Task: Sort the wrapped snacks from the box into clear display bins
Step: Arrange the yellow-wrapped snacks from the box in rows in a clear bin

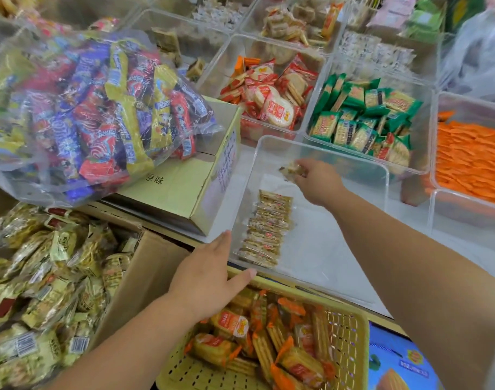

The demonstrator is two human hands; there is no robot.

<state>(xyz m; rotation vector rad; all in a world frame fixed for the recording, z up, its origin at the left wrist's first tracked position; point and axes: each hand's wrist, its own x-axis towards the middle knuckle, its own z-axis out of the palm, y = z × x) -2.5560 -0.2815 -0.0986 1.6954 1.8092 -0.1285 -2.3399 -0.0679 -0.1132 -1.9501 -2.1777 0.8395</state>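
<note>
- Head view: the right hand (316, 181) reaches over the near clear bin (325, 249), its fingertips pinching one wrapped snack (292, 168) just above the far-left part of that bin's floor.
- The left hand (209, 277) rests against the bin's near-left corner. Its fingers are straight and pressed together, the thumb spread apart from them, and it holds nothing.
- Done so far: a single row of gold-wrapped snacks (266, 229) lies inside the bin along its left wall, running from the near end towards the middle. The rest of the bin's floor shows bare.
- Left to do: the cardboard box (145, 271), just left of the bin's near corner, is heaped with gold-wrapped packets, so I judge the sorting to be at an early stage, with most of the stock not yet moved.
- The held snack looks ready to go down beyond the far end of the row.
- Beyond the bin's far wall stand other bins (367, 119) already filled with red, green and orange packets.
- A yellow basket (347, 333) of orange-wrapped snacks sits at the bin's near side.
</note>
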